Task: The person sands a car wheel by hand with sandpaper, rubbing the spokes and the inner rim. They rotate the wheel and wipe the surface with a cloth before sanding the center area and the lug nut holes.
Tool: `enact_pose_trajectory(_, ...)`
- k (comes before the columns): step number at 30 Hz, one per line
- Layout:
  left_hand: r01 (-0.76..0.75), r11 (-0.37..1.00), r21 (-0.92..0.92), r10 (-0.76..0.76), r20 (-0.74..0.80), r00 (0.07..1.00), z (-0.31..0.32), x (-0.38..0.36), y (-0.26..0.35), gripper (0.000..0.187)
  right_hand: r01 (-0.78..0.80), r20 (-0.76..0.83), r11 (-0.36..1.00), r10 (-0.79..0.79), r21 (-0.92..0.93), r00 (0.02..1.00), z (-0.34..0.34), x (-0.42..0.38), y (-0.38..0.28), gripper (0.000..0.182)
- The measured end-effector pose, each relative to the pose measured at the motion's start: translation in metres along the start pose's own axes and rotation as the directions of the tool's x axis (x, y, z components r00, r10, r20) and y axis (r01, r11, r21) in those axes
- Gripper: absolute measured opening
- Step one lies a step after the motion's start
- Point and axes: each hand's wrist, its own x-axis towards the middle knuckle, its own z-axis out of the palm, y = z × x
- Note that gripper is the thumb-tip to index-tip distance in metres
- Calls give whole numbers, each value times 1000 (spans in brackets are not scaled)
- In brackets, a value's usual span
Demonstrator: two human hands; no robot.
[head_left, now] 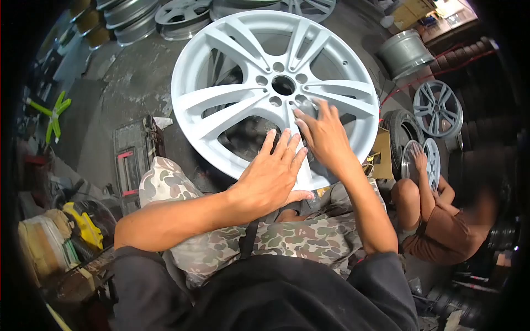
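A large white wheel rim (232,113) with paired spokes lies in front of my knees, its round centre hole towards the upper middle. My left hand (269,172) rests with spread fingers on the lower spoke, the thumb near the rim's lower edge. Close beside it, my right hand (324,132) is on the same spoke just below the lug holes. Its fingers are bent and slightly blurred, and whether something small is under the fingertips cannot be made out.
Another person (441,226) sits at the right with a hand on a smaller rim (432,160). Stacked rims (130,22) stand at the back left, a toolbox (135,160) left of the wheel, a green cross-shaped tool (53,117) farther left, and a tire (398,132) at right.
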Motion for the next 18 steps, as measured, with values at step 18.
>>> enact_pose_trajectory(18,5,1000,12,-6,42,999,-6,-2,-4,92,-140,119,964,115,227,986,-3,23,-10,26)
